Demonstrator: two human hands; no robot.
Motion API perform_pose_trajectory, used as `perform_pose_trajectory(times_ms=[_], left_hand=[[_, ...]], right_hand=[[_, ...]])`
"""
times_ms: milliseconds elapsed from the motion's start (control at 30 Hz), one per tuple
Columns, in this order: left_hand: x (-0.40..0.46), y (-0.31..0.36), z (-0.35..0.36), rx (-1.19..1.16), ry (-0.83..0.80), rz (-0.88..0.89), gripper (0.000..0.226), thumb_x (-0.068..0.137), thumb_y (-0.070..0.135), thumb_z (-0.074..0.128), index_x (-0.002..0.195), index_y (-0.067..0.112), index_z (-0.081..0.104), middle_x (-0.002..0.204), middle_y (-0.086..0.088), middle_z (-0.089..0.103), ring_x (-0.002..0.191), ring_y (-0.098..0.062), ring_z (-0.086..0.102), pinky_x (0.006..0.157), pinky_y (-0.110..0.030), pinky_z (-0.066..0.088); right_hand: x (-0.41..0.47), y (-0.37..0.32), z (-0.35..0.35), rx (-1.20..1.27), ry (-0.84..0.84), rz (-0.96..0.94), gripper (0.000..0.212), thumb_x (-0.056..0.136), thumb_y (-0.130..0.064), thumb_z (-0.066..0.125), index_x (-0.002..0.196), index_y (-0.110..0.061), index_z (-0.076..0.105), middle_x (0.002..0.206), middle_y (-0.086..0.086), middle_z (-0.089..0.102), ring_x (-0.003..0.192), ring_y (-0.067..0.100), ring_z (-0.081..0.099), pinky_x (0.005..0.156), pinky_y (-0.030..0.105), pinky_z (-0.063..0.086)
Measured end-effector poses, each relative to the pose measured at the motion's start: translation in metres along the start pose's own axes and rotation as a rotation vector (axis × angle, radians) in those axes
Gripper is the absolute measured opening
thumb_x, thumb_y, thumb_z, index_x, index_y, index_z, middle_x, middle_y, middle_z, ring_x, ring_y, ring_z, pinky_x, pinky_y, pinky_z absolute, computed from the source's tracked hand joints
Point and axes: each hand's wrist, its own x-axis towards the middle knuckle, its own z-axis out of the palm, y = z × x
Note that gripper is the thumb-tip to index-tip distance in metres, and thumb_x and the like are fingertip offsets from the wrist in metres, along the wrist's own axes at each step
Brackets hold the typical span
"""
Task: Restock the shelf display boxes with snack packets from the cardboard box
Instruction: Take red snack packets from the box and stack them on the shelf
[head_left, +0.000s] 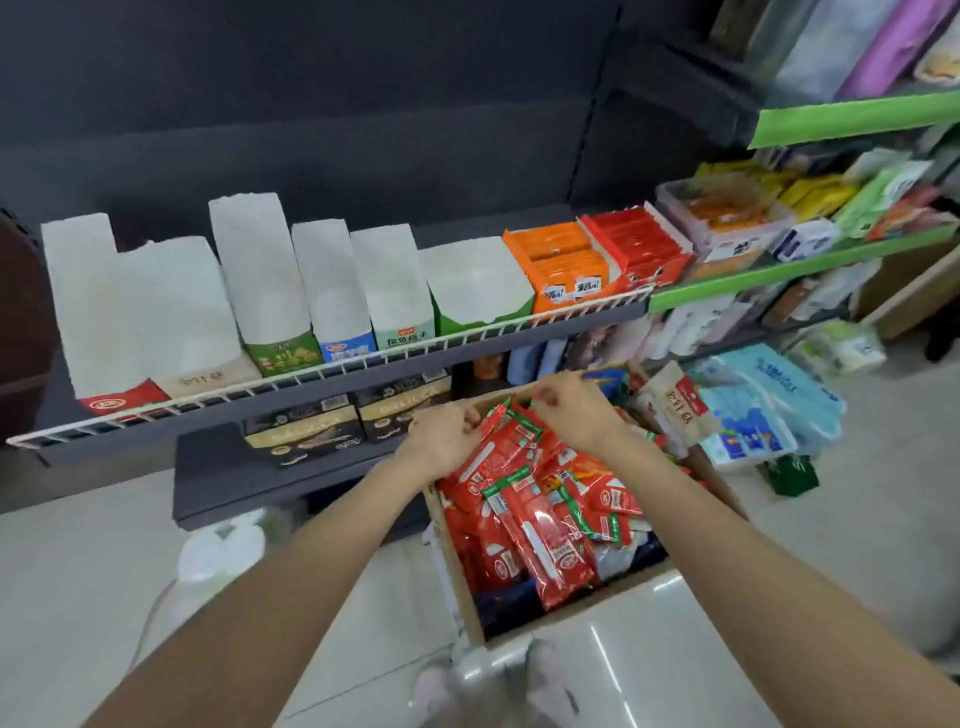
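Your left hand (441, 434) and right hand (574, 410) are both reaching into the far end of the cardboard box (460, 577) on the floor, fingers curled and pinching the top edges of the red snack packets (535, 514) heaped inside. The packets are lying directly under and just nearer you than your hands. The shelf display boxes (332, 291) are standing above, behind the white wire rail (363, 358).
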Motion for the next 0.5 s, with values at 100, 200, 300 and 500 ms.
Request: perform_pose_trajectory(times_ms=[100,200,300,500], left_hand=[[0.004,-0.002,0.012,0.022,-0.043,-0.033,0.039,0.092,0.021,0.054,0.128,0.008,0.051,0.127,-0.01,0.056,0.115,-0.023,0.055,0.099,-0.035,0.044],[0.002,-0.003,0.025,0.187,-0.097,-0.068,0.054,0.092,0.027,0.055,0.139,0.011,0.034,0.136,-0.012,0.044,0.121,-0.027,0.049,0.101,-0.041,0.042],[0.003,0.001,0.029,0.243,-0.053,-0.176,0.056,0.093,0.027,0.055,0.14,0.013,0.028,0.136,-0.013,0.046,0.121,-0.03,0.05,0.097,-0.043,0.045],[-0.005,0.018,0.038,0.223,0.077,-0.31,0.03,0.095,0.018,0.043,0.124,0.012,0.044,0.117,-0.013,0.061,0.103,-0.034,0.061,0.082,-0.041,0.048]], right_hand=[[0.013,0.009,0.009,-0.02,-0.064,-0.049,0.026,0.091,-0.014,0.054,0.114,-0.012,0.065,0.109,0.009,0.066,0.098,0.025,0.062,0.086,0.036,0.051],[0.021,0.017,0.017,-0.068,-0.147,-0.123,0.026,0.089,-0.016,0.056,0.113,-0.011,0.064,0.112,0.008,0.066,0.102,0.025,0.062,0.089,0.039,0.049],[0.03,0.026,0.016,-0.107,-0.219,-0.205,0.03,0.091,-0.021,0.056,0.12,-0.015,0.06,0.121,0.004,0.062,0.108,0.021,0.059,0.094,0.036,0.046],[0.041,0.035,0.016,-0.161,-0.389,-0.315,0.034,0.091,-0.029,0.057,0.124,-0.022,0.058,0.126,0.002,0.059,0.112,0.021,0.056,0.096,0.039,0.046]])
